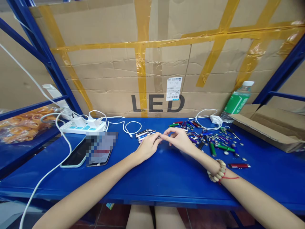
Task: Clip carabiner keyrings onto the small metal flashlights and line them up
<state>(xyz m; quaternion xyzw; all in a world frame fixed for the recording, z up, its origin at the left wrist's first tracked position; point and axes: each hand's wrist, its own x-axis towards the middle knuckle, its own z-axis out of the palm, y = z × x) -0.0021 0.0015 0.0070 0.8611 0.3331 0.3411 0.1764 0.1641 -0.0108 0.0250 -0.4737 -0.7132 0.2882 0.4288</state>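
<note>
Your left hand [148, 147] and right hand [179, 138] meet fingertip to fingertip over the blue shelf top [152, 181], both curled loosely with a small dark piece [159, 137] pinched between them; the piece is too small to name, and which hand grips it cannot be told. Just beyond your left fingers lies a short row of silvery mini keychain flashlights [144, 135]. To the right of your right hand spreads a scatter of coloured mini flashlights and loose small parts [214, 140], with one red flashlight [238, 165] lying apart, near your wrist and its bead bracelet [218, 172]. Further right stand a green-labelled bottle [235, 102] and an open cardboard box [269, 127]. To the left of your left hand lie two phones [78, 154], and past them a white power strip [82, 126] with chargers and white cables. A taped cardboard sheet marked LED [157, 103] backs the shelf
</note>
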